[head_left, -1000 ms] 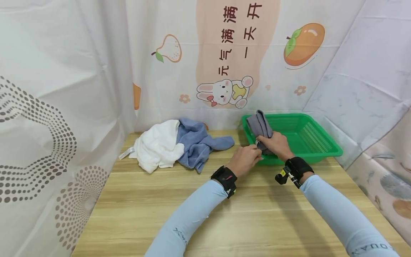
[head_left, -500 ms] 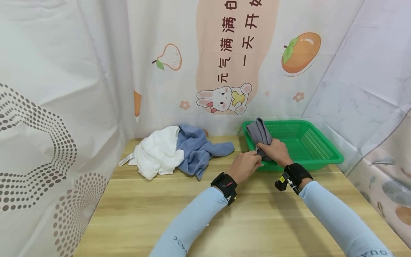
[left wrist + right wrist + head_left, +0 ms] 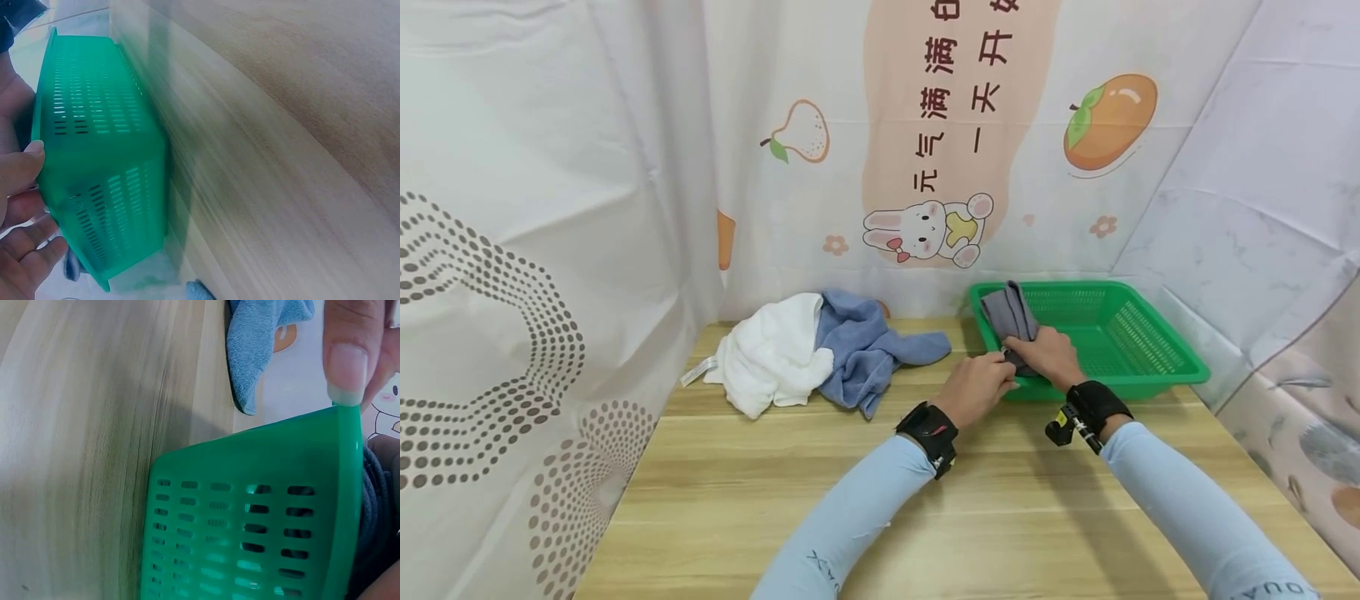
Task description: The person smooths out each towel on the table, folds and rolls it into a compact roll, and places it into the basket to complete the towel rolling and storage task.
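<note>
A folded grey towel [image 3: 1009,312] stands at the left end of the green basket [image 3: 1167,385]. My right hand [image 3: 1051,357] grips its lower part, thumb on top, over the near rim. At the basket's near left corner, my left hand [image 3: 973,387] holds the rim. The left wrist view shows that hand's thumb [image 3: 25,164] on the rim and its fingers spread along the short side. In the right wrist view, a thumb [image 3: 347,369] presses the rim's corner, and a strip of the grey towel [image 3: 374,512] shows behind the basket wall.
Left of the basket, a crumpled blue towel [image 3: 861,354] lies against a crumpled white towel [image 3: 775,354] with a tag, at the back of the wooden table [image 3: 790,475]. Printed curtains [image 3: 760,208] hang behind the table and along both sides.
The head view has tilted up, so the scene sits lower in it. The grey towel's top has sunk slightly against the basket's back rim; both hands stay at the near left corner.
</note>
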A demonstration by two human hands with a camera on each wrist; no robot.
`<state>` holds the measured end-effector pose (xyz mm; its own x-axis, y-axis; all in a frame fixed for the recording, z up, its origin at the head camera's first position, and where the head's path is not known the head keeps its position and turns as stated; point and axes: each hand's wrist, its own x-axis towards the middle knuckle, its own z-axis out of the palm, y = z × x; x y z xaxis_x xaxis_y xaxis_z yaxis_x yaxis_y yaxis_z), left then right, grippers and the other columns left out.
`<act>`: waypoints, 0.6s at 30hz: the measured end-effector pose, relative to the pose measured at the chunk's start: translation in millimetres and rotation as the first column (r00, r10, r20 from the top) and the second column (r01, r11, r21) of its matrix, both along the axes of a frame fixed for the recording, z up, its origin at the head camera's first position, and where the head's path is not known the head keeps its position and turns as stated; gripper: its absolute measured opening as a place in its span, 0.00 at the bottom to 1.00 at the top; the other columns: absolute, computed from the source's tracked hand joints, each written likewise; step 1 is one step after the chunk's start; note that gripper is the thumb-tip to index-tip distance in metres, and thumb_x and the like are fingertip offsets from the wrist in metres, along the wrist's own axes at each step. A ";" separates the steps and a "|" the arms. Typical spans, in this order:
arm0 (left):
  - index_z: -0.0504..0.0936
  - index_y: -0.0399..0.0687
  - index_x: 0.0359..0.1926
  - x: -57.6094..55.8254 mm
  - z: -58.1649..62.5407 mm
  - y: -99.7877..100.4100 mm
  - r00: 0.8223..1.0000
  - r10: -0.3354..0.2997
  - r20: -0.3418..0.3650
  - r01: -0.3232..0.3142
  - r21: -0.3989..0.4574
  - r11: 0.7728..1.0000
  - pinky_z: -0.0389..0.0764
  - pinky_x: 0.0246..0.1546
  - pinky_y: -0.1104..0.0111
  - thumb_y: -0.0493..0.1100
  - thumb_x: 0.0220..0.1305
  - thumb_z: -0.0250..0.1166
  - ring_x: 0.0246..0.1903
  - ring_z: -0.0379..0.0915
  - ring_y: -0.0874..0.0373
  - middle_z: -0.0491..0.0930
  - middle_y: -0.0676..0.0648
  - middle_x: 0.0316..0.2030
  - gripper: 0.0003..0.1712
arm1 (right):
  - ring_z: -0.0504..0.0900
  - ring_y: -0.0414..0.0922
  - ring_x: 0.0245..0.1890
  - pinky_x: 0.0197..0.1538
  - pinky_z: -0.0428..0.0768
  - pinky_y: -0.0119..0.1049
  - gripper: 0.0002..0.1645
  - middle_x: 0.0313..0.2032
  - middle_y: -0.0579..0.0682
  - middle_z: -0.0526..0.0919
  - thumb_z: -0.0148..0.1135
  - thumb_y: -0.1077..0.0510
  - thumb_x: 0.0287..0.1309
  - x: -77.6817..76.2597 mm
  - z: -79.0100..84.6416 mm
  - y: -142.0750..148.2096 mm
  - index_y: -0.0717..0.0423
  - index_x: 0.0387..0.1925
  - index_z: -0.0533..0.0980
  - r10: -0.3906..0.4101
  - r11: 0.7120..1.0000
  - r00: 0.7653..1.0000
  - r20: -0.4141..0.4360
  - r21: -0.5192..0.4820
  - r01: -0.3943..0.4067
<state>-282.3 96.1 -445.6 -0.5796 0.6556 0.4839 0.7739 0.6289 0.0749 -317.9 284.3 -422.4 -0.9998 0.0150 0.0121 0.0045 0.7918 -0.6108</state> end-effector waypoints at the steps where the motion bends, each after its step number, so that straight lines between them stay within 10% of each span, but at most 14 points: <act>1: 0.87 0.57 0.38 0.0 0.1 -0.1 1.000 -0.004 0.000 0.004 0.001 1.000 0.72 0.33 0.80 0.50 0.72 0.67 0.32 0.75 0.68 0.79 0.57 0.35 0.06 | 0.75 0.54 0.29 0.28 0.70 0.40 0.35 0.35 0.62 0.76 0.57 0.35 0.68 -0.2 0.2 0.1 0.67 0.44 0.71 0.002 1.000 1.000 0.007 0.002 -0.002; 18: 0.87 0.56 0.39 0.0 0.9 -1.6 1.000 0.003 -0.005 -0.003 -0.013 1.000 0.72 0.32 0.81 0.51 0.73 0.65 0.32 0.74 0.69 0.78 0.57 0.35 0.08 | 0.72 0.52 0.27 0.26 0.66 0.40 0.31 0.31 0.59 0.71 0.57 0.37 0.68 -3.3 1.4 -0.1 0.64 0.39 0.68 0.028 0.999 0.999 0.033 0.018 -0.028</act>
<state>-282.4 94.5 -444.7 -0.5792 0.6601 0.4784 0.7724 0.6321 0.0630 -321.2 284.3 -421.0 -0.9997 -0.0129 -0.0211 0.0022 0.8029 -0.5961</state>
